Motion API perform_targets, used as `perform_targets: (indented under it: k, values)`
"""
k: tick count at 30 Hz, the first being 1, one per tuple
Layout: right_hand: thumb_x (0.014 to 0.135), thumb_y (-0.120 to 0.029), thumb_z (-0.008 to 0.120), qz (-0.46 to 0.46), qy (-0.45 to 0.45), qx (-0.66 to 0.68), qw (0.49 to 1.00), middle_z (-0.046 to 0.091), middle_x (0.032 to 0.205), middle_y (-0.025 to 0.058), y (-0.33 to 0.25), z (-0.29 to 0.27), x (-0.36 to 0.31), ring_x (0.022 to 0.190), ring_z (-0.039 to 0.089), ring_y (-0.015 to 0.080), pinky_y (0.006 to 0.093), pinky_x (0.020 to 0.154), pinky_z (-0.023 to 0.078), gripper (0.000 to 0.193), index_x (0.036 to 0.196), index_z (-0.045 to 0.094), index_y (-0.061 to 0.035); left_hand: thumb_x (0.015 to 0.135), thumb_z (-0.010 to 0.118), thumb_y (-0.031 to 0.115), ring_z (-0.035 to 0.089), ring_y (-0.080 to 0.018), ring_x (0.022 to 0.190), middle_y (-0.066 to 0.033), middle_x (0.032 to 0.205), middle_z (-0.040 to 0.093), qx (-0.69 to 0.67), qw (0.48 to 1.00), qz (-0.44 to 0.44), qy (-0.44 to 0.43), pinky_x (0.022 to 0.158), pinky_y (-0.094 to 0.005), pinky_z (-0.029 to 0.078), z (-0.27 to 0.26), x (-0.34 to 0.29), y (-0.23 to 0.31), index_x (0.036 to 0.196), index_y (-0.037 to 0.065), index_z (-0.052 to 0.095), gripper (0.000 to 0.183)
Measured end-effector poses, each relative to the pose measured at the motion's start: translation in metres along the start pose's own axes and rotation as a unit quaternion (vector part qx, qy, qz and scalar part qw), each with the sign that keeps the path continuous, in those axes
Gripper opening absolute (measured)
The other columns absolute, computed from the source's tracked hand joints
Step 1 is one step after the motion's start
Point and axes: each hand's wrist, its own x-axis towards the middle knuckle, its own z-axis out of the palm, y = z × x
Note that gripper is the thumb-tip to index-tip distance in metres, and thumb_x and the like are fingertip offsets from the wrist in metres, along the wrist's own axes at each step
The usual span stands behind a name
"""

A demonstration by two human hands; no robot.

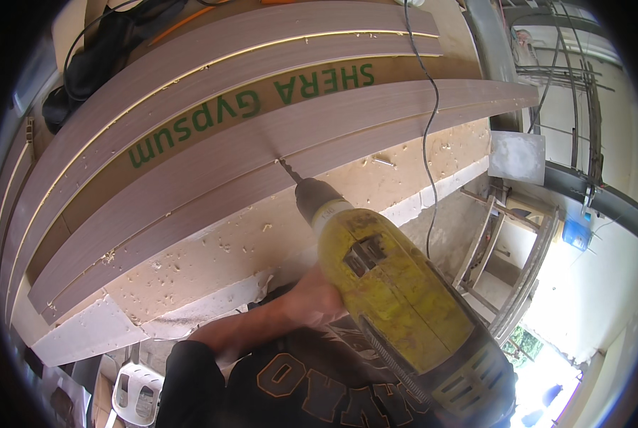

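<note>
Yellow drill (397,292): near side, right of centre, pointing far and left, with bit (289,171) apparently at the groove of the nearer grooved board (361,114). Left of the drill's body, the left hand (315,296), with fingers hidden behind the yellow casing: cannot tell whether gripping. Right hand out of view. Could skate along the groove if tilted or poorly braced; might also snag the black cord (425,146) crossing that board on the right.

At lower centre, a yellow-and-black power drill (408,289) is held by the bare left hand (314,297), its bit (287,170) against mauve-brown boarding (376,114).
</note>
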Motion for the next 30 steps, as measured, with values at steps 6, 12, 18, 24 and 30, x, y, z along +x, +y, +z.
perform_targets:
  k: [6, 12, 18, 24, 30]
  values:
    - [0.089, -0.027, 0.055, 0.011, 0.000, -0.074, 0.997, 0.066, 0.095, 0.0082, -0.024, -0.024, 0.024, 0.082, 0.065, 0.0177, 0.0304, 0.070, 0.054, 0.032, 0.114, 0.058, -0.0086, 0.075, 0.072, 0.012, 0.042, -0.0269, 0.128, -0.0129, 0.138, 0.040, 0.039, 0.999, -0.026, 0.021, 0.103, -0.0427, 0.039, -0.006, -0.001, 0.002, 0.138, 0.005, 0.032, 0.074]
    - [0.090, -0.026, 0.054, 0.088, -0.034, -0.205, 0.974, 0.066, 0.093, 0.0082, -0.057, -0.049, 0.046, 0.081, 0.065, 0.0181, 0.0309, 0.069, 0.054, 0.031, 0.114, 0.059, -0.0074, 0.070, 0.069, 0.063, 0.030, -0.0337, 0.135, -0.0225, 0.149, 0.020, 0.149, 0.983, -0.058, 0.088, 0.108, -0.0501, 0.030, 0.015, 0.006, -0.008, 0.146, 0.008, 0.019, 0.107]
    - [0.090, -0.025, 0.053, -0.014, 0.057, -0.246, 0.968, 0.066, 0.092, 0.0083, -0.063, -0.052, 0.046, 0.080, 0.064, 0.0186, 0.0314, 0.068, 0.054, 0.031, 0.114, 0.059, -0.0063, 0.071, 0.069, 0.063, 0.026, -0.0357, 0.136, -0.0235, 0.149, 0.018, 0.112, 0.988, -0.061, 0.090, 0.109, -0.0519, 0.028, 0.027, 0.017, -0.003, 0.147, 0.010, 0.017, 0.106]
    - [0.090, -0.023, 0.053, -0.031, 0.089, -0.262, 0.961, 0.066, 0.091, 0.0083, -0.067, -0.045, 0.047, 0.079, 0.064, 0.0190, 0.0319, 0.068, 0.053, 0.030, 0.114, 0.060, -0.0052, 0.071, 0.075, 0.051, 0.026, -0.0381, 0.136, -0.0259, 0.148, 0.019, 0.089, 0.994, -0.049, 0.040, 0.109, -0.0528, 0.026, 0.019, 0.014, -0.003, 0.146, 0.012, 0.018, 0.102]
    - [0.091, -0.022, 0.052, -0.045, 0.111, -0.266, 0.956, 0.066, 0.090, 0.0084, -0.069, -0.044, 0.047, 0.078, 0.064, 0.0194, 0.0324, 0.067, 0.053, 0.030, 0.113, 0.060, -0.0041, 0.068, 0.079, 0.047, 0.026, -0.0370, 0.136, -0.0258, 0.148, 0.020, 0.062, 0.995, -0.057, 0.058, 0.110, -0.0513, 0.027, 0.024, 0.017, 0.001, 0.146, 0.011, 0.021, 0.104]
